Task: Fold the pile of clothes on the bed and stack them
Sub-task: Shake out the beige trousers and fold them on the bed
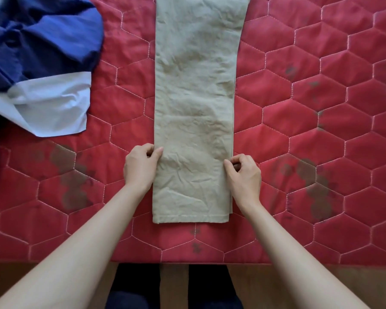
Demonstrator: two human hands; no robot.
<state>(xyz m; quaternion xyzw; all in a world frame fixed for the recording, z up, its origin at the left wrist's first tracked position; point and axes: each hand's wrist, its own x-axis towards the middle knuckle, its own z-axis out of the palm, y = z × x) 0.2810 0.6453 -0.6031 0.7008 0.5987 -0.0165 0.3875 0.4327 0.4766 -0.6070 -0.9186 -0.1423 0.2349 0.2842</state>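
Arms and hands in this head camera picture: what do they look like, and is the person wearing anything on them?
Both forearms are bare up to the frame's edge: no sleeves show. The left hand and right hand wear no gloves, and no rings, watch or bracelet can be seen. Fingernails look short and unpainted.

A red quilt [321, 90], stitched in hexagons, bears dark stains at its near left and right. Below its near edge runs a wooden floor [321, 284], where 2 dark-clad legs [138, 284] stand.
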